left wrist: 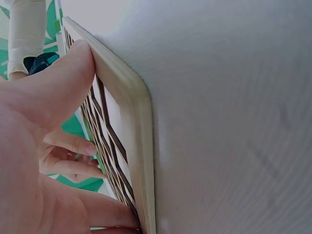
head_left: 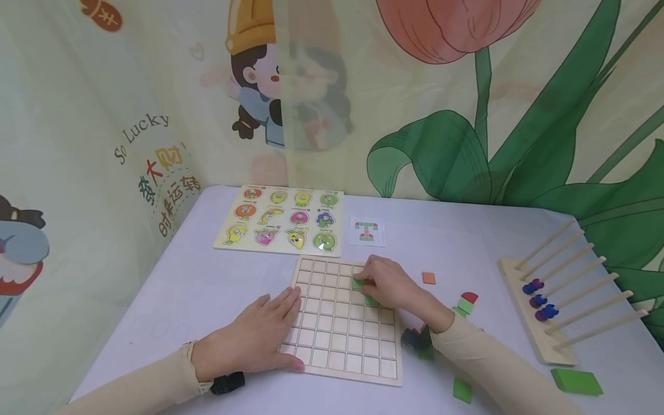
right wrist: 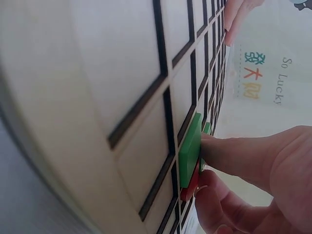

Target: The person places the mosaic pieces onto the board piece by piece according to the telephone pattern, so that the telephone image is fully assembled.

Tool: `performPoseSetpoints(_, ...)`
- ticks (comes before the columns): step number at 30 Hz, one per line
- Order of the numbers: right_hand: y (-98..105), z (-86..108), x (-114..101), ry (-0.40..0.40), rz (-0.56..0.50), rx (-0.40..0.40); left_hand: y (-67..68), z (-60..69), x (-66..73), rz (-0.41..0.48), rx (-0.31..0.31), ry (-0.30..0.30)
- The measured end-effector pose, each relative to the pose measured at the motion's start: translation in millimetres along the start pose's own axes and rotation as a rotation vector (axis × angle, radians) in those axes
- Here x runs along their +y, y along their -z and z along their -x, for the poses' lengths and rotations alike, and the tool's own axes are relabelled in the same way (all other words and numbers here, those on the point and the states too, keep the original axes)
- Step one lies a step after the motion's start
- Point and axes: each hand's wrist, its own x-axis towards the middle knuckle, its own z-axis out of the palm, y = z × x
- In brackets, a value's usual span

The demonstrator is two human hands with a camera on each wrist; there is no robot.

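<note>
A wooden grid board (head_left: 337,377) lies on the table. My left hand (head_left: 254,331) rests along its left edge, fingers extended and thumb at the near corner; the left wrist view shows the thumb (left wrist: 73,73) on the board's rim (left wrist: 139,112). At the upper right of the grid my right hand (head_left: 394,282) pinches a small green piece (head_left: 358,283). Another green piece (head_left: 370,301) lies just nearer. In the right wrist view a green piece (right wrist: 190,152) and a red piece (right wrist: 190,184) sit side by side on the grid, beside the right hand (right wrist: 253,180).
Behind the board are a fruit-picture board (head_left: 280,219) and a pattern card (head_left: 367,231). To the right lie an orange square (head_left: 429,278), a red piece (head_left: 470,297), green pieces (head_left: 463,390), a green block (head_left: 577,381) and a peg rack (head_left: 539,323) with beads.
</note>
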Motion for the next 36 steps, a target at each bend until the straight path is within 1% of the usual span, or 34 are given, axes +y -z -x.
performPoseSetpoints(7, 1.3, 1.6, 0.7, 0.009, -0.004, 0.000, 0.7, 0.1, 0.6, -0.002, 0.009, -0.007)
performPoseSetpoints(12, 2.5, 4.5, 3.7, 0.014, -0.026, 0.022, 0.3, 0.1, 0.8, -0.003, 0.018, -0.013)
performPoseSetpoints(15, 5.2, 8.9, 7.2, -0.012, -0.051, 0.046, 0.4, -0.3, 0.9, 0.000, 0.018, -0.016)
performPoseSetpoints(17, 8.4, 13.9, 9.9, -0.044, -0.079, 0.064, 0.6, -0.2, 1.2, 0.003, 0.015, -0.016)
performPoseSetpoints(22, 18.6, 34.6, 20.5, -0.128, -0.100, 0.108, 1.8, 0.5, 2.2, 0.011, 0.010, -0.015)
performPoseSetpoints(30, 36.1, 76.9, 46.5, -0.210, -0.015, 0.180, 3.0, 0.4, 3.5, 0.015, 0.012, -0.009)
performPoseSetpoints(36, 45.8, 103.4, 74.0, -0.277, 0.041, 0.207, 3.4, -0.8, 3.6, 0.010, -0.005, 0.000)
